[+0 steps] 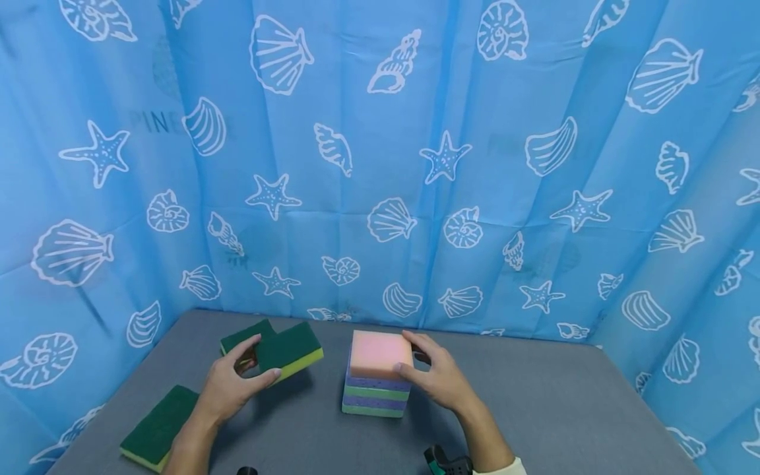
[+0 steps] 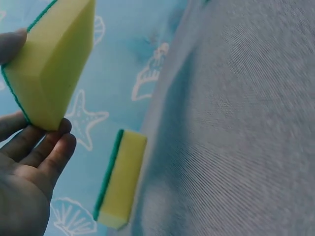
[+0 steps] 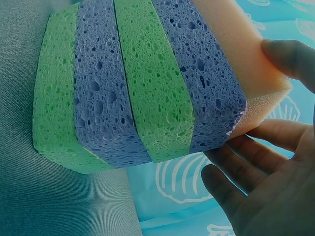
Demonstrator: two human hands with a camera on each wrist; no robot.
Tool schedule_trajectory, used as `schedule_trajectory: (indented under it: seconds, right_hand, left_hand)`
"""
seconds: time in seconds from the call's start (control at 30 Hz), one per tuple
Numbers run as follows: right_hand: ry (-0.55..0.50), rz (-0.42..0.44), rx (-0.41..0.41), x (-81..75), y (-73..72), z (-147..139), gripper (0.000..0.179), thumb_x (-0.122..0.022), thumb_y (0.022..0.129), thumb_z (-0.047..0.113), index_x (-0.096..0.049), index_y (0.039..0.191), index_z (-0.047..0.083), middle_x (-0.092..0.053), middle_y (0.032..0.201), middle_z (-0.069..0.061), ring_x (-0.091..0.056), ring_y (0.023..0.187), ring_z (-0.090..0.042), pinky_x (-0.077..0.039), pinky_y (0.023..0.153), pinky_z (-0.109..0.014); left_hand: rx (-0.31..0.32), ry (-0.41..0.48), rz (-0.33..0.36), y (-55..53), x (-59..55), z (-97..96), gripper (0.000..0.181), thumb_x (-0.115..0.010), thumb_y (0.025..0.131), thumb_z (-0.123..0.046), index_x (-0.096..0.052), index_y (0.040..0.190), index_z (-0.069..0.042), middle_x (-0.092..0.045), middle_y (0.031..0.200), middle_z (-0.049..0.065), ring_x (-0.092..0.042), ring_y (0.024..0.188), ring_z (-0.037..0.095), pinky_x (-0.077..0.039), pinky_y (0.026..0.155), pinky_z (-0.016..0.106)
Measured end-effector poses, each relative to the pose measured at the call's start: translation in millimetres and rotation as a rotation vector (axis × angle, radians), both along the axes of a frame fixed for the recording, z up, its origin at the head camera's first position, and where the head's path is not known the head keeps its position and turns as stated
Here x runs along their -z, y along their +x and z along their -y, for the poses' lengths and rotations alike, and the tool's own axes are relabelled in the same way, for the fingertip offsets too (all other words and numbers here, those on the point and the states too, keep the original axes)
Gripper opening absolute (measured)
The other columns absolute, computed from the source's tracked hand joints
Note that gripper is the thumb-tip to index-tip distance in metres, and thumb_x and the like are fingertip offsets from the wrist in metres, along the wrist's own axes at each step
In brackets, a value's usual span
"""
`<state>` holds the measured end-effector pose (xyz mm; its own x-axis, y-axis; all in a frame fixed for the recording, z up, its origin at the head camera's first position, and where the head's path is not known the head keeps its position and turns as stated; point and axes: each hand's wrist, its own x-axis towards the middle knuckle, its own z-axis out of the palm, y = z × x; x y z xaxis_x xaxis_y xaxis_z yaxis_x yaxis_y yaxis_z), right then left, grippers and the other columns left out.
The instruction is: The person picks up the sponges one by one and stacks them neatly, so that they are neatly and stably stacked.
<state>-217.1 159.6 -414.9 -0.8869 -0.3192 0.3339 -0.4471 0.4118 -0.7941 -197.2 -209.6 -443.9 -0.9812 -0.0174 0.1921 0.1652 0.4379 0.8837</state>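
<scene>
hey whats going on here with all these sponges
A person's left hand holds a green-and-yellow sponge up off the gray table. Their right hand grips the peach sponge atop a stack of green and purple sponges. Two more green-topped sponges lie toward the table's left.

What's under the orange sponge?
Under the orange sponge, which the right hand grips, come, top to bottom, the upper purple sponge, upper green sponge, lower purple sponge and lower green sponge. Their near sides show; their top faces are mostly covered.
</scene>
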Motion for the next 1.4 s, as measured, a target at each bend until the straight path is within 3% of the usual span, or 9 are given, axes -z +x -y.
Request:
schedule_trajectory:
  seconds: [0.57, 0.7, 1.17, 1.4]
  right_hand:
    - [-0.007, -0.001, -0.033, -2.5, 0.4, 2, 0.058, -0.070, 0.090, 0.023, -0.049, 0.140, 0.001, -0.052, 0.134, -0.015, -0.053, 0.117, -0.028, -0.043, 0.095, -0.049]
    - [-0.003, 0.012, -0.021, -2.0, 0.3, 3, 0.059, -0.070, 0.090, 0.024, -0.049, 0.140, 0.000, -0.052, 0.134, -0.014, -0.052, 0.117, -0.029, -0.042, 0.096, -0.050]
    - [0.009, 0.006, -0.001, -0.4, -1.2, 2, 0.059, -0.070, 0.090, 0.023, -0.049, 0.140, 0.001, -0.052, 0.134, -0.014, -0.053, 0.117, -0.029, -0.042, 0.096, -0.050]
    - [0.015, 0.013, 0.015, -4.7, 4.0, 4, 0.058, -0.070, 0.090, 0.021, -0.049, 0.139, -0.002, -0.053, 0.133, -0.016, -0.053, 0.116, -0.030, -0.043, 0.095, -0.050]
  left_hand:
    - [0.031, 0.040, -0.173, 7.1, -20.4, -21.7, 0.076, -0.077, 0.084, -0.030, -0.040, 0.146, -0.006, -0.050, 0.132, 0.022, -0.050, 0.119, 0.039, -0.041, 0.098, 0.046]
    - [0.045, 0.013, -0.217, 9.1, -24.9, -28.7, 0.075, -0.077, 0.084, -0.028, -0.040, 0.146, -0.008, -0.048, 0.134, 0.021, -0.050, 0.116, 0.038, -0.043, 0.096, 0.045]
    - [0.084, 0.030, -0.216, 7.9, -35.3, -38.8, 0.077, -0.079, 0.082, -0.026, -0.041, 0.146, -0.007, -0.044, 0.140, 0.020, -0.050, 0.119, 0.038, -0.044, 0.094, 0.046]
    - [0.112, 0.048, -0.269, 6.5, -36.8, -47.6, 0.073, -0.079, 0.082, -0.019, -0.043, 0.144, -0.006, -0.047, 0.139, 0.018, -0.050, 0.119, 0.035, -0.045, 0.093, 0.045]
